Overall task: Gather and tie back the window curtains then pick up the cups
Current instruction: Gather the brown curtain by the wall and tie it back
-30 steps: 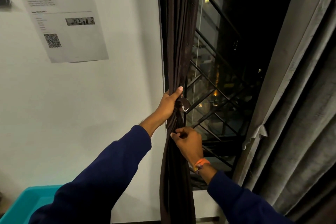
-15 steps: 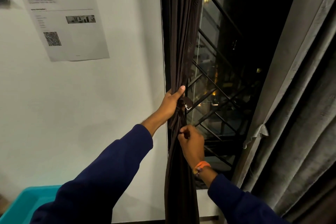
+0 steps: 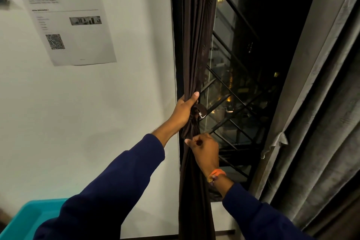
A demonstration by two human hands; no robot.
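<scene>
A dark brown curtain (image 3: 194,45) hangs gathered into a narrow bundle at the left edge of the window. My left hand (image 3: 185,111) is wrapped around the bundle at its cinched waist, thumb up. A brown tie-back band (image 3: 201,111) with a small white clip sticks out beside my thumb. Just below, my right hand (image 3: 204,150) pinches the fabric of the bundle. A grey curtain (image 3: 321,113) hangs loose on the right side of the window. No cups are in view.
The window (image 3: 243,87) has a black metal grille and shows night outside. A printed sheet with a QR code (image 3: 66,15) is stuck on the white wall. A turquoise bin (image 3: 25,220) sits at the bottom left.
Both hands stay on the bundle. My right hand has slid slightly up and closed tighter on the fabric under the band. The view has shifted a little.
</scene>
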